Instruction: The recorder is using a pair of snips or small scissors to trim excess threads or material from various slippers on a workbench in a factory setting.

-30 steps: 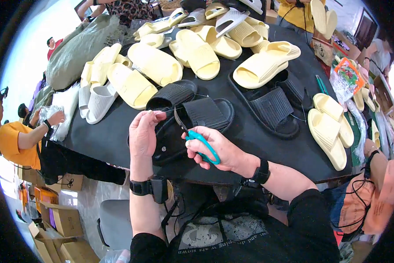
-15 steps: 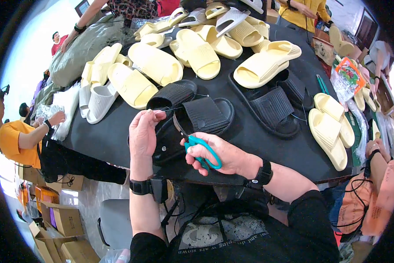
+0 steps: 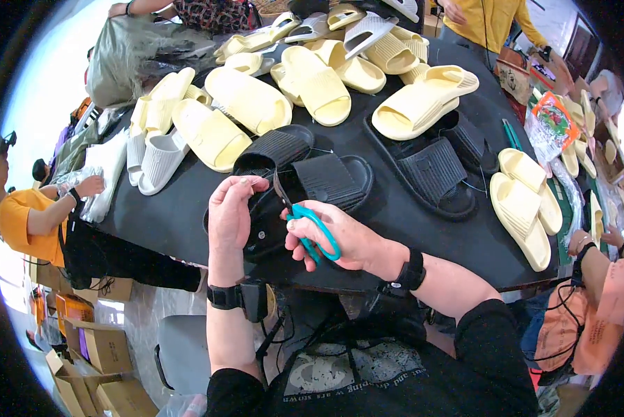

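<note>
Presently, the right hand (image 3: 343, 236) grips teal-handled metal scissors (image 3: 299, 210), blades toward eleven o'clock. The left hand (image 3: 228, 212) pinches its fingertips together, contents unverifiable. Black ribbed slide sandals (image 3: 329, 179) lie at twelve o'clock.

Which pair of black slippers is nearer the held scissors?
The left pair, beside the scissors in the right hand; the other black pair lies farther right.

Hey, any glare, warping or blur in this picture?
Head view: the bright white wall at upper left looks washed out; head view: the black tabletop has a bowed near edge, likely fisheye distortion; head view: the teal-handled metal scissors look fairly sharp, without strong motion blur.
</note>
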The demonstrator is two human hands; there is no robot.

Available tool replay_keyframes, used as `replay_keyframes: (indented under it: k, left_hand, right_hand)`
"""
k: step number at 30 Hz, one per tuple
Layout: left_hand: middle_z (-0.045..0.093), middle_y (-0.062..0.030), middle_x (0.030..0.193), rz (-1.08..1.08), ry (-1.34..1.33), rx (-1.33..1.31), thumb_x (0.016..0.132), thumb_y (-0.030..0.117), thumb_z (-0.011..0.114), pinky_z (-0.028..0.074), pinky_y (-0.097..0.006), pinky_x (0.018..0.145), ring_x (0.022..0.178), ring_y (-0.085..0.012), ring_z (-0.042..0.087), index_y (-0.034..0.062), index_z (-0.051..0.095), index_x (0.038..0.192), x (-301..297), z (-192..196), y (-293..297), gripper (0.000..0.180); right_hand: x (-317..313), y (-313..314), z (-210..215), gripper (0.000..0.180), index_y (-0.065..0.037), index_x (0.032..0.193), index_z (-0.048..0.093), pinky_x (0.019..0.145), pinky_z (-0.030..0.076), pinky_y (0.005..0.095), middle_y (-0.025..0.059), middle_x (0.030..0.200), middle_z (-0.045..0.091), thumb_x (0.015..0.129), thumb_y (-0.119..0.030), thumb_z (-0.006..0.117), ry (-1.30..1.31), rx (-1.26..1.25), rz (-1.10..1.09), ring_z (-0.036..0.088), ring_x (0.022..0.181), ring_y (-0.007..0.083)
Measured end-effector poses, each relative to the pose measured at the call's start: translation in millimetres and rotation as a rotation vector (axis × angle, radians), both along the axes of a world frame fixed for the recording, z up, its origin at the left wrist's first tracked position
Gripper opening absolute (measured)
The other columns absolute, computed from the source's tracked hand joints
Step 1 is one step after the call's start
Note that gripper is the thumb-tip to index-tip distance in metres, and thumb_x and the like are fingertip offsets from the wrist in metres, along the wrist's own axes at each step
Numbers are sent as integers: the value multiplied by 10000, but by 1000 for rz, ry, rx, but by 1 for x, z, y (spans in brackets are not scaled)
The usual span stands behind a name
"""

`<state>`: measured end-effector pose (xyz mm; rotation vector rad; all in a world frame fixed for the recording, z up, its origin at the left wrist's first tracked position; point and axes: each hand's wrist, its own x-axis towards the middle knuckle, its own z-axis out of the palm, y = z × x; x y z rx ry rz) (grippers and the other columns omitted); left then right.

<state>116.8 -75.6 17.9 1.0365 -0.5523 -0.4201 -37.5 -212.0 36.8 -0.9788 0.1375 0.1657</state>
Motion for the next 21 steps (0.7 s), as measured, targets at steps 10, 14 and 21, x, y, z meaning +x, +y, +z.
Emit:
replay_keyframes:
  k: [10,14,21]
  left_hand:
    - [671,-123,870,30,-12,22,855,50,543,457,-303,828,829,-179,617,-6,611,804,-1,0,-2,102]
    - [671,-125,869,65,-23,53,859,59,544,459,-312,824,822,-185,619,0,610,800,-1,1,0,106]
    - [664,-142,866,46,8,-35,878,81,517,464,-334,812,827,-207,616,4,601,791,-8,10,9,143]
  right_hand:
    - [-7,-2,-1,258,-44,1068,496,391,402,182,26,707,546,874,-184,593,-5,-59,-45,503,517,53]
    - [-10,-3,2,247,-49,1069,495,386,388,180,21,700,539,875,-169,590,-11,-51,-43,480,499,47]
    - [-13,-7,2,284,-44,1111,481,388,378,176,16,701,537,875,-153,595,-60,-129,-136,461,479,37]
